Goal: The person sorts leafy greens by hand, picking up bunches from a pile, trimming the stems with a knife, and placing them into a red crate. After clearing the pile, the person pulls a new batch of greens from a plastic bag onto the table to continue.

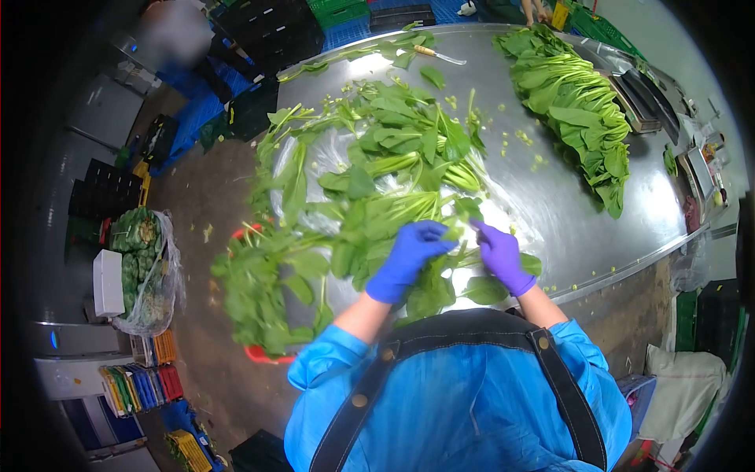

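Both hands wear thin purple-blue gloves. My left hand (410,258) is closed, with a blurred piece of leafy green (452,230) at its fingertips. My right hand (505,256) is just to the right, its fingers pinched together; what they hold, if anything, is too small to make out. Loose leaves (484,290) and stems lie under and between the hands. Beyond my left hand a pile of leafy greens (393,161) with pale green stems spreads over clear plastic sheeting (332,157) on the metal table (472,79).
A neat row of leafy greens (578,110) runs along the right. A knife (440,55) lies at the far edge amid trimmings. Greens heap over a red container (267,356) at left. A person (177,39) stands beyond; another person's hand (536,11) shows at the top.
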